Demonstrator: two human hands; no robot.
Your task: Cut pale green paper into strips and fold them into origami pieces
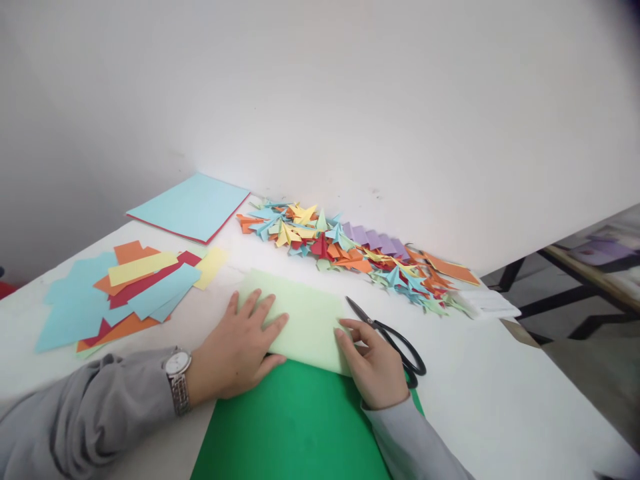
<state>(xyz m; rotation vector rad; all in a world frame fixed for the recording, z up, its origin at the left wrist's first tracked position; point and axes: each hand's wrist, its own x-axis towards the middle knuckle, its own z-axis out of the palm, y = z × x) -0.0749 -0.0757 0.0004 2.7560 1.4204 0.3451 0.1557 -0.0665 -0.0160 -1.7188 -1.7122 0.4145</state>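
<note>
A pale green sheet of paper [305, 307] lies across the top of a green sheet [300, 427] on the white table. My left hand [240, 347], with a watch [177, 367] on its wrist, rests flat on the left part of the pale sheet, fingers spread. At the right edge of that sheet, my right hand [377, 360] is curled, thumb and forefinger closed on the paper's edge. Black-handled scissors [400, 340] lie just beyond the right hand, blades pointing away to the upper left; part of the handles is hidden by the hand.
Coloured paper offcuts [135, 293] lie in a heap on the left. Behind them, a light blue sheet [195, 203] tops a stack near the wall. Many small folded paper planes [320, 243] run along the wall, with orange paper [453, 270] and a white packet [493, 305] at their right end.
</note>
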